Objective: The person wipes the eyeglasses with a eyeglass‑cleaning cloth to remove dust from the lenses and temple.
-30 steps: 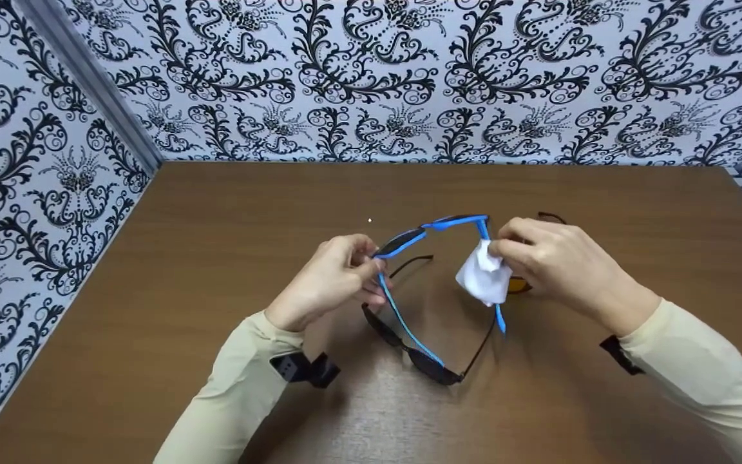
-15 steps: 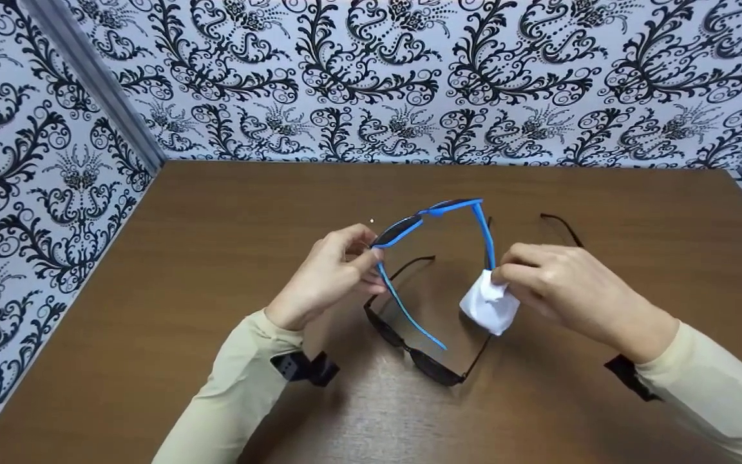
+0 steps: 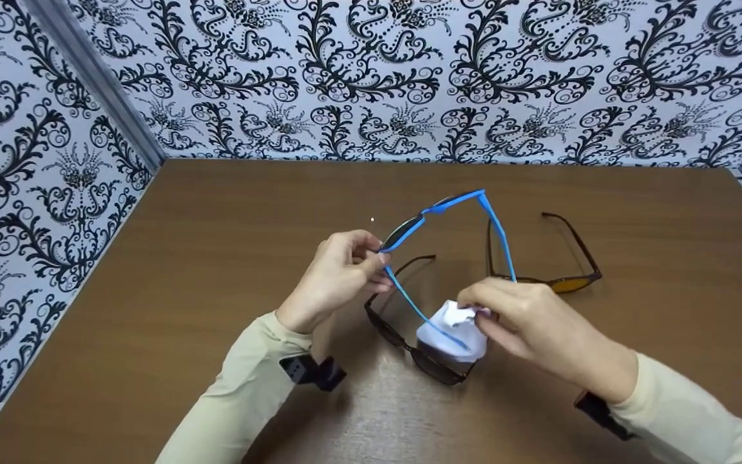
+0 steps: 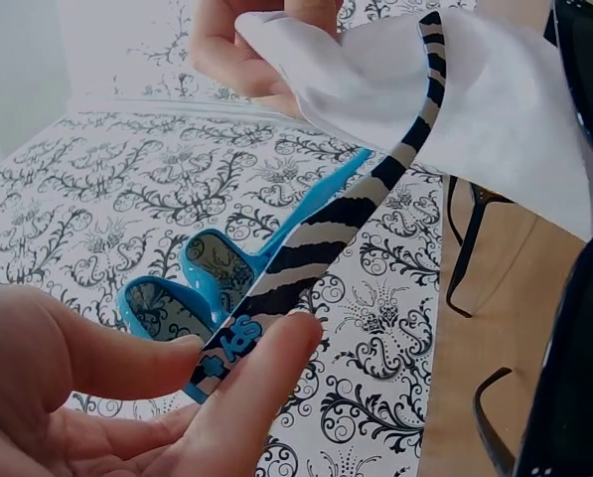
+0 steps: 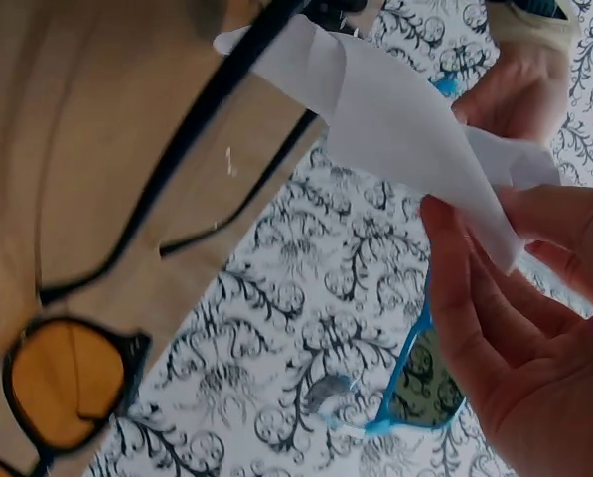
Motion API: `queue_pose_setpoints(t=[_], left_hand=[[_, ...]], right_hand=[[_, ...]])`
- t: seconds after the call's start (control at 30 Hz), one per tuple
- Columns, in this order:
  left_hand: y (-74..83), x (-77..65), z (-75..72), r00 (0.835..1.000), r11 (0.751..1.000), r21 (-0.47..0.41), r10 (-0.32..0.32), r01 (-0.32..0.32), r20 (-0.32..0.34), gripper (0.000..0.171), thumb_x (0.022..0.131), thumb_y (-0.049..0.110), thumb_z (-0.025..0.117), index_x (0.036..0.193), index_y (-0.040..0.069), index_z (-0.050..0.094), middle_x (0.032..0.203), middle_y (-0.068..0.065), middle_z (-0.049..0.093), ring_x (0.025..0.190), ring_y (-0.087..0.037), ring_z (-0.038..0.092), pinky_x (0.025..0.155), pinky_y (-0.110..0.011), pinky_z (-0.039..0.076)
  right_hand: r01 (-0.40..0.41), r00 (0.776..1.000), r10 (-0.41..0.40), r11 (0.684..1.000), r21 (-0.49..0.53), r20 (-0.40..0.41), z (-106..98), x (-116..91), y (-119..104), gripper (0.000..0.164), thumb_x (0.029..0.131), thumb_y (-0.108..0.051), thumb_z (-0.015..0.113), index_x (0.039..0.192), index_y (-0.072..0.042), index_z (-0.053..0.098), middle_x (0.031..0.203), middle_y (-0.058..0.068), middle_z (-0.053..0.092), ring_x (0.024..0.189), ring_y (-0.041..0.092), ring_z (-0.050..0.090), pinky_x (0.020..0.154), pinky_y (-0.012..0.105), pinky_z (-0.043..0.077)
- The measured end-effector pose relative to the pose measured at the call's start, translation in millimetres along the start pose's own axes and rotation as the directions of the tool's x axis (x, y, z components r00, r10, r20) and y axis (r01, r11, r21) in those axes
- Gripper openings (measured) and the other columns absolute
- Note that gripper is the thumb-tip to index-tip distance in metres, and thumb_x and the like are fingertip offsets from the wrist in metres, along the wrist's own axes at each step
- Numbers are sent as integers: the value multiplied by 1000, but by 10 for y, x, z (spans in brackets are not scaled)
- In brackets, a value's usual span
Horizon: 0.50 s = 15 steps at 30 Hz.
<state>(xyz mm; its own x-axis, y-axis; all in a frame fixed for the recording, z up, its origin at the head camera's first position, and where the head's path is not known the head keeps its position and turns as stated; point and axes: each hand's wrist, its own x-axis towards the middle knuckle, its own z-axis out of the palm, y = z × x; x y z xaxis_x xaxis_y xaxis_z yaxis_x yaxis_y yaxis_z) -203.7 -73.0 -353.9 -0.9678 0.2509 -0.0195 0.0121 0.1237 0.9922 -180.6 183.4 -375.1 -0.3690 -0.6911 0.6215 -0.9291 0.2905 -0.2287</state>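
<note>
My left hand (image 3: 345, 270) pinches blue-framed sunglasses (image 3: 403, 235) near the hinge of one temple and holds them above the table. That temple (image 4: 316, 238) has zebra stripes on its outer side in the left wrist view. Between thumb and fingers, my right hand (image 3: 545, 335) holds a white cloth (image 3: 438, 335) near the striped temple's tip. In the left wrist view the tip lies in front of the cloth; whether they touch I cannot tell. The other blue temple (image 3: 498, 232) extends toward my right hand, which hides its end.
Below the held pair, dark sunglasses (image 3: 435, 368) rest on the wooden table (image 3: 248, 212) with their temples spread. Glasses with orange lenses (image 3: 570, 284) lie farther right, partly behind my right hand. A patterned wall (image 3: 371, 84) stands behind the table.
My right hand has slid the cloth down the right-hand blue temple and off it, then left to the striped temple's tip. The blue sunglasses have tilted slightly, their far corner rising.
</note>
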Motion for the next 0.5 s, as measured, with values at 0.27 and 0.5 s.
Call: queue_pose_setpoints(t=[0.27,0.5], left_hand=[[-12,8,53,1000,998,62,15,-13,-18,14,89,-7,59,101,-12,58,83,-17,65,66,-26,68,66,-35,57],[-5,15,101,999,997,73,39,-39,7,12,89,-7,59,100,-11,58,81,-14,65,68,-27,69,65,-36,57]], right_hand=[[-210,976,214,972,104,-34,184,19,-126,28,79,10,63,98,-9,59,77,-6,63,56,1,50,47,13,41],[-313,944,325,936,159,-56,277,130,-156,25,77,10,64,94,-8,60,82,-6,65,67,4,59,56,26,52]])
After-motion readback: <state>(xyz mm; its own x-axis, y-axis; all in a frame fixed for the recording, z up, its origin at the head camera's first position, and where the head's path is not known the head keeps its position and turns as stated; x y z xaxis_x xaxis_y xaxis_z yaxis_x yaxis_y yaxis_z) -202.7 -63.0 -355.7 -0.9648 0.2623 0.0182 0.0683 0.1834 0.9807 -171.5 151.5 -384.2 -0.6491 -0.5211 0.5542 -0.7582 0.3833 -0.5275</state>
